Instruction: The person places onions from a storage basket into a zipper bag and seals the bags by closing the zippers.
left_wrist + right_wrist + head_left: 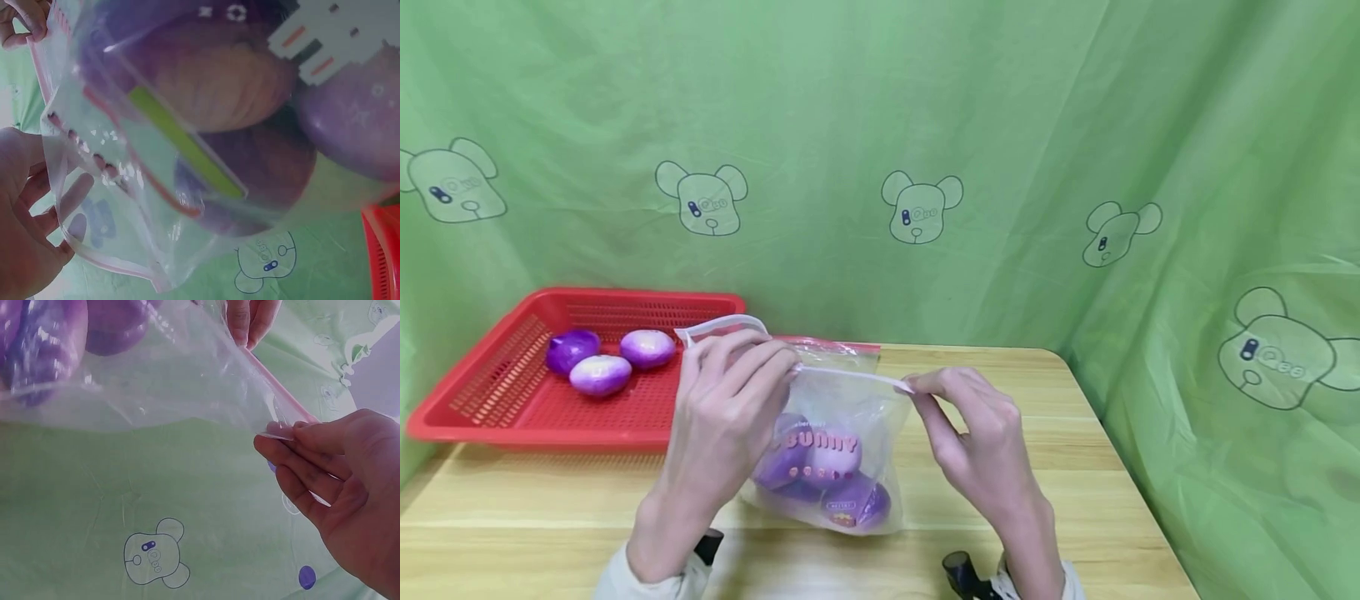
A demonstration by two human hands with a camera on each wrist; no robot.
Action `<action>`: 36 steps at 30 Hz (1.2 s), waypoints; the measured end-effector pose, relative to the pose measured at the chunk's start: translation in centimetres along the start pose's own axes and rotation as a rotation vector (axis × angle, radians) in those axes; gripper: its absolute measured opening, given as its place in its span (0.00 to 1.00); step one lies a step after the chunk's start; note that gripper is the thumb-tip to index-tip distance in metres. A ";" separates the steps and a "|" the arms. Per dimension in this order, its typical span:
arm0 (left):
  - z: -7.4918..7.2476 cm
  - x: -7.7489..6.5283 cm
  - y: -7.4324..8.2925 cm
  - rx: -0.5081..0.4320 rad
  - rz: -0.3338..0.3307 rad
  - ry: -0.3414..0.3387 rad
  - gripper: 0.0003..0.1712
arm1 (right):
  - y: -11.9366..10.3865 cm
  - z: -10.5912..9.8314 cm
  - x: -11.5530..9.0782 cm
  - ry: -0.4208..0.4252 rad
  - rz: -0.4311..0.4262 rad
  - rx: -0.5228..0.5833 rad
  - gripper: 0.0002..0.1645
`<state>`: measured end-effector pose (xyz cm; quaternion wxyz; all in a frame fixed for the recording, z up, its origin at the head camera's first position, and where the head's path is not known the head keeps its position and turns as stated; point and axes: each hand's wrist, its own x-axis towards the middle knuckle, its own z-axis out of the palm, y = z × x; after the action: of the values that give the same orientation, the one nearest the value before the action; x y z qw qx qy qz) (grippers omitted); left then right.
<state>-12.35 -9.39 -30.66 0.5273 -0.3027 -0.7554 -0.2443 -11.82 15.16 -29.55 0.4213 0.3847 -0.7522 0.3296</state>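
Observation:
A clear zip bag [880, 450] with pink "BUNNY" lettering stands over the table, several purple-and-white, onion-like vegetables [835, 458] inside it. My left hand [726, 417] grips the bag's top edge left of its middle, fingers bent over the film; part of the mouth loops up beyond it. At the right end of the white zip strip, my right hand [977, 433] pinches the corner between thumb and index finger. In the right wrist view, the same right hand [350, 469] holds that corner. The left wrist view has the left hand's fingers [75, 194] behind the film.
A red plastic basket [482, 417] stands at the back left, holding three more purple-and-white vegetables [600, 375]. Behind the bag lies another clear bag with a red strip [865, 347]. A green curtain [820, 100] surrounds the wooden table [1097, 508].

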 end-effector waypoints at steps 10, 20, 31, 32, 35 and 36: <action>0.4 -0.5 -1.1 -0.007 -0.020 -0.026 0.06 | 1.2 0.3 -0.2 0.018 0.020 -0.046 0.12; 0.6 -0.9 -2.3 -0.003 -0.055 -0.048 0.06 | 2.3 0.1 -0.5 0.028 0.069 -0.050 0.15; 0.5 -1.3 -3.5 -0.001 -0.084 -0.058 0.07 | 3.5 -0.7 -0.7 0.059 0.097 -0.060 0.13; 0.5 -1.4 -3.6 -0.002 -0.087 -0.058 0.07 | 3.6 -0.8 -0.7 0.063 0.102 -0.063 0.13; 0.5 -1.5 -3.9 -0.006 -0.094 -0.063 0.07 | 3.9 -1.0 -0.8 0.069 0.111 -0.072 0.13; 0.5 -1.6 -4.0 -0.008 -0.098 -0.065 0.07 | 4.0 -1.1 -0.8 0.071 0.112 -0.075 0.13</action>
<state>-15.09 -12.17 -32.48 0.4889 -0.2751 -0.7850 -0.2627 -14.53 18.20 -30.50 0.4426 0.3139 -0.7690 0.3378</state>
